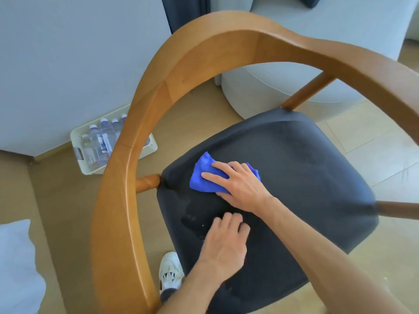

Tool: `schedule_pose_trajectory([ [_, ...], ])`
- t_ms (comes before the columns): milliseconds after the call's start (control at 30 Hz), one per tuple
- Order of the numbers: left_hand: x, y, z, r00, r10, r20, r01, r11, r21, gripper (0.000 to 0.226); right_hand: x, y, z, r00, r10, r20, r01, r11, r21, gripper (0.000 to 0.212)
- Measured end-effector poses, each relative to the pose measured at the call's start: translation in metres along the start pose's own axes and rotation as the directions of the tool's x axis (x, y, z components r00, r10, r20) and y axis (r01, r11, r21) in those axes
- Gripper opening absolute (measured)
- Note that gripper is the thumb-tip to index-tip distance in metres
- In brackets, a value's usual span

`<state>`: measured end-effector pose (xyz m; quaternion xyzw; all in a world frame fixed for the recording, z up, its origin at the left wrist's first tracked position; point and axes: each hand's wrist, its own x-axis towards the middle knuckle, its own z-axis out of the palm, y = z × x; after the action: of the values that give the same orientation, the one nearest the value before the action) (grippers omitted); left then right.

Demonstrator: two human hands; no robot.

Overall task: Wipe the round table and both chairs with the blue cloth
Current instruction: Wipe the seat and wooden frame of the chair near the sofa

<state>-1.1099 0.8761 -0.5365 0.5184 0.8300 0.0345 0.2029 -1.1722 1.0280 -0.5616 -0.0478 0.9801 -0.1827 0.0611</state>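
While the right hand (238, 184) presses the blue cloth (205, 177) near the seat (306, 177) edge.

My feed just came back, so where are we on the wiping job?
In hand: the right hand presses the blue cloth flat on the chair's dark seat cushion, while the left hand rests on the cushion nearer the camera. Done: nothing can be confirmed from this view. Left: the chair's curved wooden backrest may need wiping; the round table and second chair are out of view.
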Motion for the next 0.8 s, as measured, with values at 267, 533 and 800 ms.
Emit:
schedule_pose_trajectory([
  [267, 0.087, -0.096, -0.060, 0.993, 0.111, -0.043, -0.104, 0.985, 0.138, 0.075, -0.145, 0.048, 0.010, 0.681, 0.668, -0.301, -0.650, 0.740, 0.172, 0.045],
  [533, 0.102, -0.118, -0.037, 0.973, 0.224, 0.050, -0.229, 0.945, 0.233, 0.068, -0.188, 0.044, 0.059, 0.661, 0.672, -0.334, -0.703, 0.710, 0.037, 0.050],
  [800, 0.079, -0.146, -0.037, 0.821, -0.555, -0.136, 0.543, 0.832, -0.118, 0.066, -0.185, 0.043, 0.064, 0.640, 0.687, -0.344, -0.734, 0.679, -0.009, 0.051],
])
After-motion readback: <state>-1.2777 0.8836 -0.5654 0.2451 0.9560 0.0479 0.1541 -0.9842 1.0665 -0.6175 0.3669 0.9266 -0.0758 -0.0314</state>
